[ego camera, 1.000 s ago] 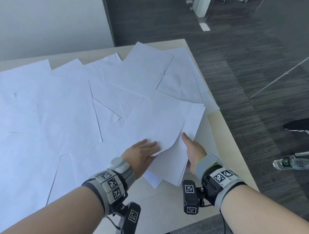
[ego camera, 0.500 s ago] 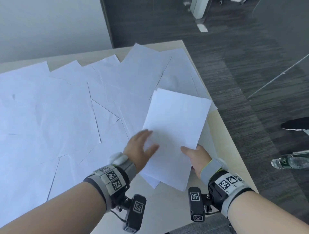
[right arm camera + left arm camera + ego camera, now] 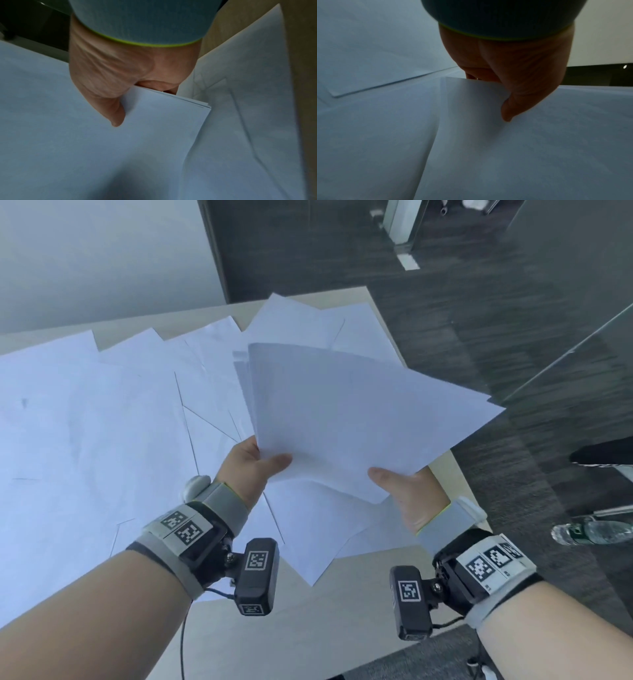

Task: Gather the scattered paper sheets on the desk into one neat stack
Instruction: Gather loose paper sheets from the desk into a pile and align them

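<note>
Your fingers are hidden under the held sheets (image 3: pixel 342 419): only the thumb shows on the left hand (image 3: pixel 251 465) and the right hand (image 3: pixel 407 491). How many sheets you hold can't be counted; the right wrist view shows only a few layered edges at one corner. The scattered sheets (image 3: pixel 85 422) run off the head view's left edge, and the bottle (image 3: pixel 592 532) on the floor is cut by the right edge.
</note>
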Tool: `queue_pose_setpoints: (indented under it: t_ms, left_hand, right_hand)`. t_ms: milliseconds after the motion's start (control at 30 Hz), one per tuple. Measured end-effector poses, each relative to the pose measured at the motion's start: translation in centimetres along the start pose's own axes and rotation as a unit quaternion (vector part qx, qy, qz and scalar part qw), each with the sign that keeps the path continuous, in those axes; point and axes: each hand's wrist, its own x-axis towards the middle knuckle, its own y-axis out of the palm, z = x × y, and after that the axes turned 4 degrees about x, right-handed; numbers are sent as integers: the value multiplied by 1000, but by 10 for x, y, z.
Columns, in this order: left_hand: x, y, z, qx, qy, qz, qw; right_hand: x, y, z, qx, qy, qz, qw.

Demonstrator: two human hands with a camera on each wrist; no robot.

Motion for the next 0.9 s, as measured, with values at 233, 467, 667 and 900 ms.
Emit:
queue_pose_setpoints:
  t_ms: [233,467,667,900]
  left_hand:
    - [-18,0,27,100,-81,-6,992]
    - [-22,-6,54,16,-210,-20,977]
    - [-12,-28,59,87,-209,-125,966]
    - [-14,-67,73,119,-222,-182,951]
  right_hand:
    - [6,8,-24,9,72,-48,996]
    - [19,20,-32,-52,64,23,996]
    - [36,35,-32,-165,59,1,984]
    - [59,20,-36,-533,-32,-22,845]
